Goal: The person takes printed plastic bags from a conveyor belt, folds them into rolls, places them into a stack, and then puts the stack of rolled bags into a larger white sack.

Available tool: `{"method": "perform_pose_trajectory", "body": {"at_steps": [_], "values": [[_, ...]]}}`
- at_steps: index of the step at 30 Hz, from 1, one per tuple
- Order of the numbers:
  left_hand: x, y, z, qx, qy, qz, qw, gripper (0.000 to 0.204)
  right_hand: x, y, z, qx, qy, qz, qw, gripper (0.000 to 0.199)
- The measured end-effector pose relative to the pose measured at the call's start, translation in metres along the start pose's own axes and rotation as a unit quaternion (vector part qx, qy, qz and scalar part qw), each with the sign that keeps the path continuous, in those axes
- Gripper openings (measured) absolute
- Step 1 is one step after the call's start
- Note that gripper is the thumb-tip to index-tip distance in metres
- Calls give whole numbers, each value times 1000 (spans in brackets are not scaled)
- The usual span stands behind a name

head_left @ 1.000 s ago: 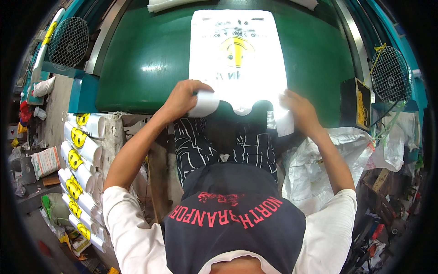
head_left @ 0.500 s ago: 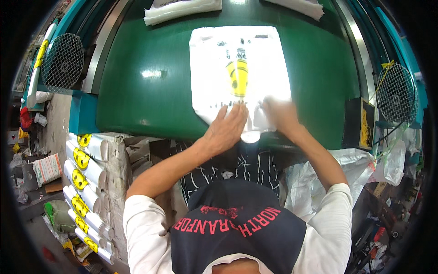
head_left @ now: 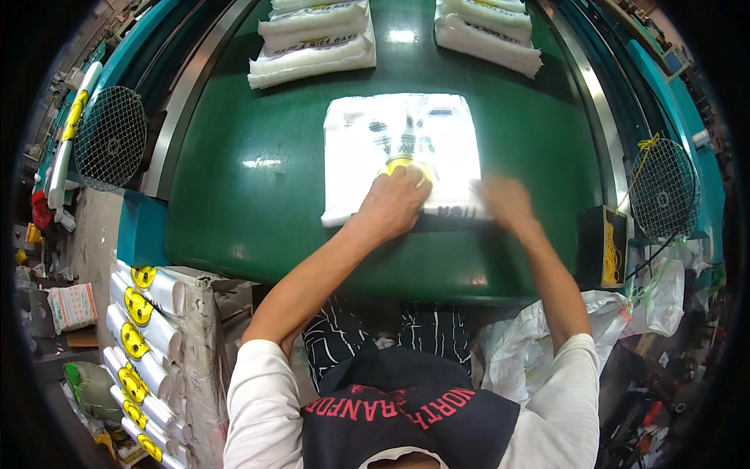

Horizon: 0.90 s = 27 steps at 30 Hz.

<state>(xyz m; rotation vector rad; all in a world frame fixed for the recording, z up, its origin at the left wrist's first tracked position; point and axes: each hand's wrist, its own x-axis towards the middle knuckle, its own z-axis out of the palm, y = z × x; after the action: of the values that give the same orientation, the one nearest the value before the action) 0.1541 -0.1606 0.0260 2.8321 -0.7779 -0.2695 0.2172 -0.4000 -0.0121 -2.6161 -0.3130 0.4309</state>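
A stack of white plastic bags (head_left: 351,160) with black print and a yellow smiley lies on the green conveyor belt (head_left: 250,211) before me. Its near part is folded over, forming a straight near edge. My left hand (head_left: 397,203) is on the middle of the stack, fingers curled closed on the plastic over the yellow print. At the stack's right edge is my right hand (head_left: 508,202), smeared by motion, so its fingers cannot be read.
Folded bag bundles (head_left: 312,47) and more bundles (head_left: 488,35) lie farther up the belt. Metal rails flank it. Mesh-covered fans (head_left: 112,139) stand either side. Smiley-printed bag rolls (head_left: 141,309) are piled at left. A black box with yellow ties (head_left: 601,246) sits at right.
The stack's near part has been folded upward, shortening it. My left hand has gone from flat fingers to curled ones. More of the far bundles shows as the view has shifted.
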Motion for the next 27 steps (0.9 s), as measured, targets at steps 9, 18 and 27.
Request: {"method": "perform_pose_trajectory", "body": {"at_steps": [9,18,27], "values": [[-43,31,50,8,-17,21,1000,85,7,-16,-14,370,117,-82,918,27],[-70,20,40,119,0,115,986,56,-74,34,15,-107,96,-355,924,46],[-120,8,27,66,-15,57,996,85,-138,-36,27,-248,-61,-298,920,75]]}}
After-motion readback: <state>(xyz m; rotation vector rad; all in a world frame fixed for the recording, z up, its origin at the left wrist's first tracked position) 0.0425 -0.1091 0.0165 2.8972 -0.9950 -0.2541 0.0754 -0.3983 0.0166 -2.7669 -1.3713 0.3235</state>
